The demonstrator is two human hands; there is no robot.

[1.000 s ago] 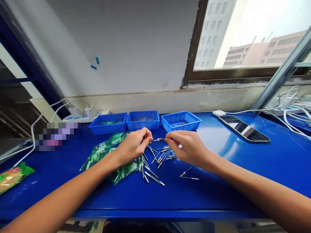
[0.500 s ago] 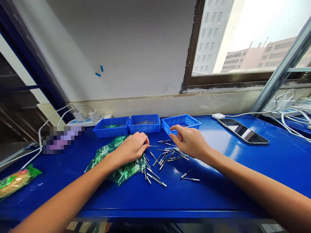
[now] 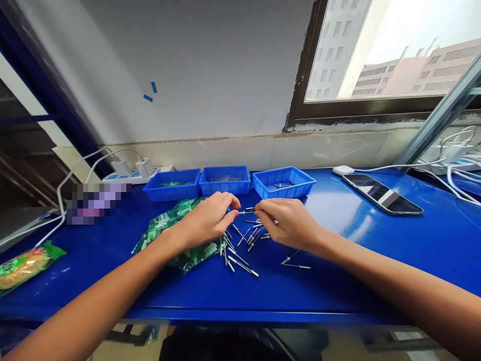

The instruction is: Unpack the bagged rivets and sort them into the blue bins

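Note:
Between my two hands a silver blind rivet (image 3: 247, 213) lies level. My left hand (image 3: 210, 218) pinches its left end with thumb and index finger. The fingers of my right hand (image 3: 291, 220) close on the other end. Beneath and around the hands are several loose blind rivets (image 3: 244, 268), scattered on the blue table. Some are partly hidden by my right hand. Under my left wrist is a clear green-tinted bag (image 3: 158, 228) of pale small pieces.
Three blue bins stand along the wall: a left bin (image 3: 171, 194), a middle bin (image 3: 224, 188) and a right bin (image 3: 283, 191) with some rivets inside. A phone (image 3: 383, 194) and white charger (image 3: 342, 170) lie right. A wrapped bread (image 3: 28, 268) and power strip (image 3: 165, 173) are left.
My right hand has come left and down from beside the right bin, closing its fingers on the rivet in my left hand. My left hand has moved slightly right. The camera view has shifted.

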